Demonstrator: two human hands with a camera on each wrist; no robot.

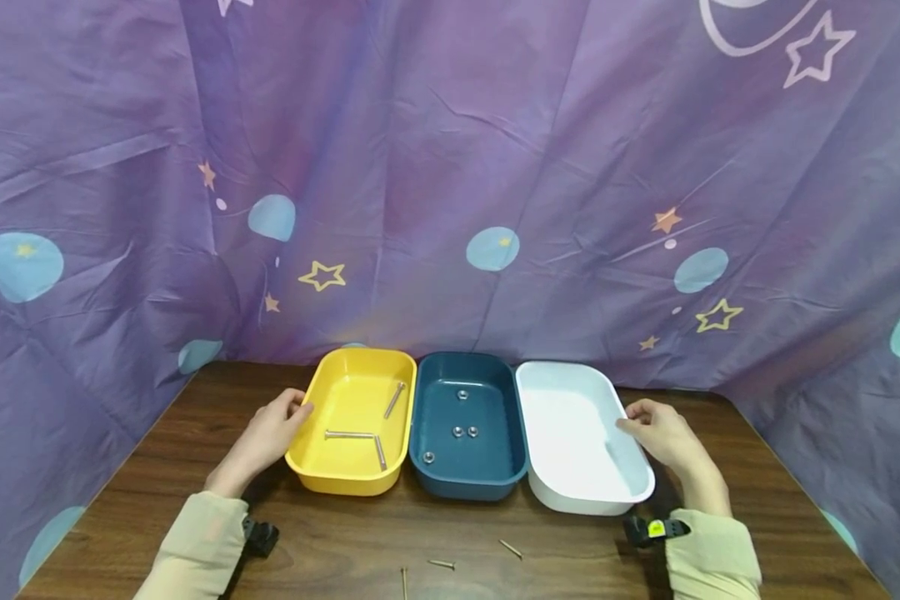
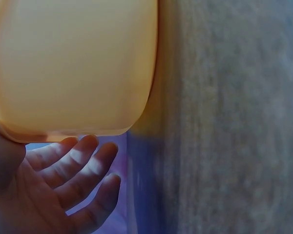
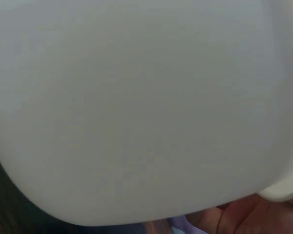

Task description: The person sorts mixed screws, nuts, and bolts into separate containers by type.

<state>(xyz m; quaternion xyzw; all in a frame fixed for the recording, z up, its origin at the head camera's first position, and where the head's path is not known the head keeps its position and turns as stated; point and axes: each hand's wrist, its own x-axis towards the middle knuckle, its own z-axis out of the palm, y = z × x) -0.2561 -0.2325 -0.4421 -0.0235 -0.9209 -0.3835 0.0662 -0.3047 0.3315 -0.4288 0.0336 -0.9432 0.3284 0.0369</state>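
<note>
At the left side of a yellow tray [image 1: 330, 483], my left hand [image 1: 273, 429] holds the rim, with the thumb over the edge and the fingers against the outer wall. The left wrist view shows those fingers bent beside the yellow wall [image 2: 78, 68]. My right hand [image 1: 663, 433] grips the right rim of a white tray [image 1: 577, 450] with the thumb inside it. In the right wrist view the white wall [image 3: 136, 112] hides most of that hand. Between the two stands a dark blue tray [image 1: 468, 489], its sides up against both neighbours.
Three silver bolts, one of them a long bolt [image 1: 350, 434], lie in the yellow tray. Several hex nuts [image 1: 462, 395] sit in the blue one. Three brass-coloured screws [image 1: 442, 564] lie on the wooden table [image 1: 330, 542] in front. A purple curtain [image 1: 435, 167] hangs behind.
</note>
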